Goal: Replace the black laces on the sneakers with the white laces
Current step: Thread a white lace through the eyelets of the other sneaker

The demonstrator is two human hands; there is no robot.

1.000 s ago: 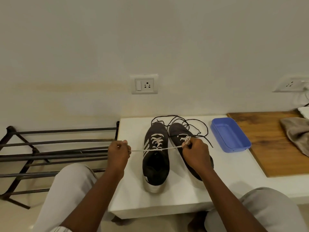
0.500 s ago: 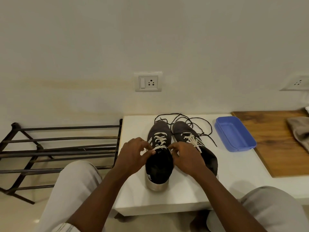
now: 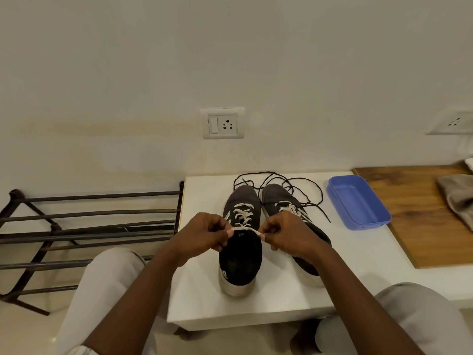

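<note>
Two dark sneakers stand side by side on the white table [image 3: 199,298], toes pointing at the wall. The left sneaker [image 3: 240,254] carries a white lace [image 3: 242,217] threaded up its front. My left hand [image 3: 204,235] and my right hand [image 3: 284,235] each pinch one end of that lace just above the shoe's opening, with a short stretch pulled between them. The right sneaker [image 3: 284,203] also shows white lacing and is partly hidden behind my right hand. The loose black laces [image 3: 304,190] lie tangled behind and to the right of the shoes.
A blue plastic tray [image 3: 358,201] sits right of the shoes, beside a wooden board [image 3: 419,226] with a brown cloth [image 3: 458,198] on it. A dark metal rack [image 3: 84,229] stands left of the table. My knees flank the table's near edge.
A second ago my hands were spread wide, pulling the white lace taut across the left sneaker. They have come together over its opening and now pinch the lace ends close to the shoe.
</note>
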